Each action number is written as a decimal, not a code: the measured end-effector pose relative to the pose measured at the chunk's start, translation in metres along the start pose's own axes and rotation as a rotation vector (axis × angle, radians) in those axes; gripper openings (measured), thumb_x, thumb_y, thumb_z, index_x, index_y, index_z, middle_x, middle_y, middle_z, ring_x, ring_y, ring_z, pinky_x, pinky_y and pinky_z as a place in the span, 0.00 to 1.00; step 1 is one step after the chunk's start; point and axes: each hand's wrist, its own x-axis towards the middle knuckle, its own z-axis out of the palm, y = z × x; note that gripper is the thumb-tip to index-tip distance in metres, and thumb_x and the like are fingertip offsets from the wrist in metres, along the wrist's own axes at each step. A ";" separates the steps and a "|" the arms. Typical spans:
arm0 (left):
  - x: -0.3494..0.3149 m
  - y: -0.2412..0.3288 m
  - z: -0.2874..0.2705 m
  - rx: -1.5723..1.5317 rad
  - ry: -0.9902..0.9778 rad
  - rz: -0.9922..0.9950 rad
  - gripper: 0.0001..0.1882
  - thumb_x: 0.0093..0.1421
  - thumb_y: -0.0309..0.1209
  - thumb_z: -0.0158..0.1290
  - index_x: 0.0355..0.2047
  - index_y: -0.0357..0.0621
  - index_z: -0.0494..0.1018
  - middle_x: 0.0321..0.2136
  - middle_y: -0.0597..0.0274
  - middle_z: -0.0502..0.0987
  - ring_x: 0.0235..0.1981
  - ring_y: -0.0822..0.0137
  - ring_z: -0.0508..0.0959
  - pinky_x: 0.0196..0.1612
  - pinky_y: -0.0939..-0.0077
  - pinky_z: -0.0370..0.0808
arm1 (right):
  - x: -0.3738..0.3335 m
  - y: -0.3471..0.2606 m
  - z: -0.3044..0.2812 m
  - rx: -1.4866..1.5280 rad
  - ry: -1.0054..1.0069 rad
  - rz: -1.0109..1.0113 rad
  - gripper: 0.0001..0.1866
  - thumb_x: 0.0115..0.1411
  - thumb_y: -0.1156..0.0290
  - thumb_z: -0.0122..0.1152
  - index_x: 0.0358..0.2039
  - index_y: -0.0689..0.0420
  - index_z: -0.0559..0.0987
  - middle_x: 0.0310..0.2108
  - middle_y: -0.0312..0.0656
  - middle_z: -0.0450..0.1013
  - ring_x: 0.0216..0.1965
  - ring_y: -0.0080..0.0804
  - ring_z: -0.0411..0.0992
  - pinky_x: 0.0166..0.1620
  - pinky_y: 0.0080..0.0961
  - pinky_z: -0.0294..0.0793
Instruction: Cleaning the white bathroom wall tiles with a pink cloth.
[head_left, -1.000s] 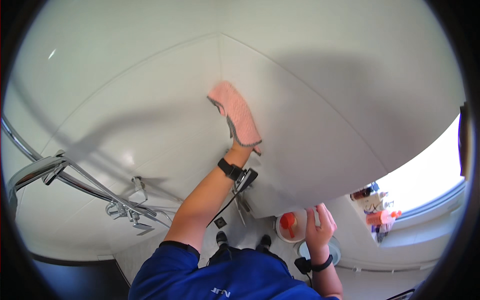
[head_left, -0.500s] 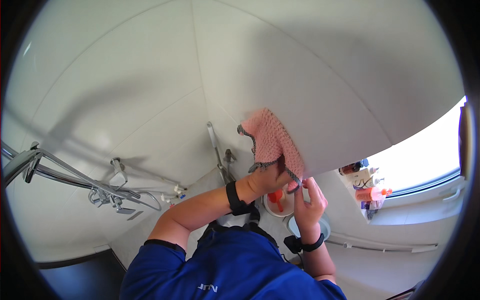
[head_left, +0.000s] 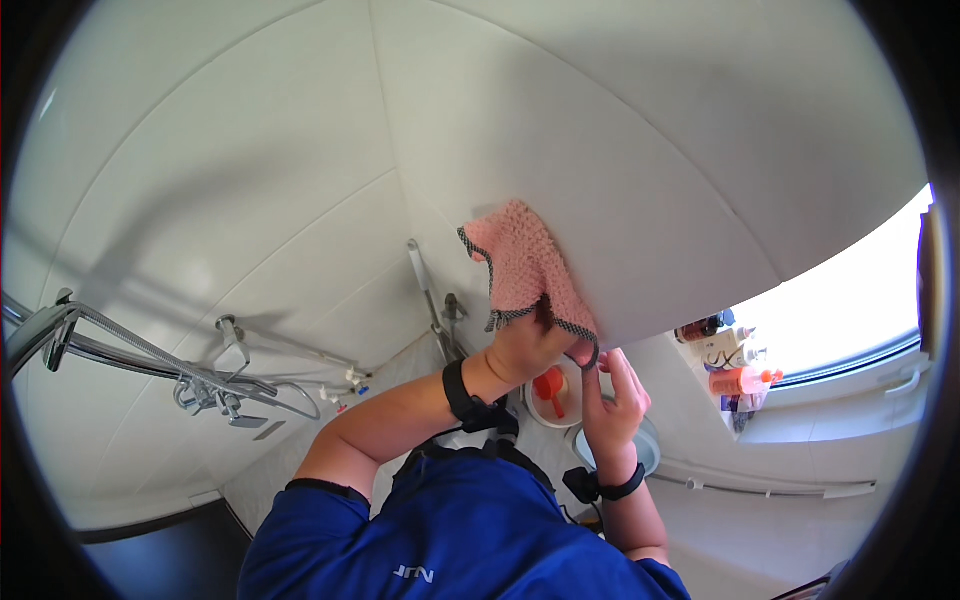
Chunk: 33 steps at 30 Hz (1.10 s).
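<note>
A pink, nubbly cleaning cloth (head_left: 528, 262) with a dark checked border lies against the white tiled wall (head_left: 680, 220). My left hand (head_left: 528, 348) holds it there from below, and the cloth covers most of the fingers. Just right of the cloth's lower corner is my right hand (head_left: 618, 408), raised with its fingers stretched upward. Its fingertips are close to the wall and the cloth edge; whether they touch either cannot be made out. Nothing shows in that hand.
Below the hands stand a white basin (head_left: 538, 412) with a red dipper (head_left: 551, 390) in it and a pale blue bucket (head_left: 648, 446). Several bottles (head_left: 740, 380) line the window ledge at right. A chrome shower fitting (head_left: 215, 385) projects at left.
The cloth and my left hand have shifted slightly up and to the left along the wall. My right hand has moved only a little.
</note>
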 end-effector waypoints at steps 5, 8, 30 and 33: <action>0.000 0.002 0.005 -0.076 -0.002 0.069 0.12 0.64 0.22 0.51 0.48 0.34 0.70 0.32 0.58 0.79 0.27 0.73 0.81 0.32 0.79 0.78 | -0.003 0.001 0.001 0.001 0.007 0.028 0.12 0.58 0.82 0.67 0.44 0.65 0.80 0.32 0.48 0.79 0.32 0.38 0.80 0.39 0.28 0.78; 0.005 0.002 0.008 0.091 0.016 0.187 0.11 0.65 0.24 0.51 0.47 0.34 0.71 0.33 0.56 0.79 0.26 0.72 0.81 0.33 0.77 0.79 | -0.003 0.000 0.001 -0.010 0.005 0.032 0.12 0.59 0.82 0.67 0.45 0.65 0.80 0.32 0.47 0.80 0.33 0.37 0.80 0.40 0.27 0.78; 0.028 -0.045 -0.036 1.160 -0.306 0.838 0.32 0.56 0.44 0.61 0.60 0.46 0.74 0.62 0.55 0.73 0.66 0.49 0.68 0.69 0.46 0.59 | -0.010 0.014 -0.004 -0.029 -0.057 -0.015 0.16 0.59 0.80 0.68 0.48 0.66 0.81 0.34 0.54 0.80 0.34 0.45 0.81 0.39 0.30 0.79; 0.027 -0.047 -0.052 1.241 -0.423 0.647 0.28 0.56 0.41 0.60 0.57 0.47 0.75 0.59 0.56 0.74 0.65 0.50 0.69 0.68 0.47 0.60 | -0.009 0.011 -0.007 -0.086 -0.011 -0.020 0.16 0.59 0.79 0.68 0.49 0.65 0.81 0.37 0.55 0.80 0.37 0.48 0.81 0.42 0.34 0.79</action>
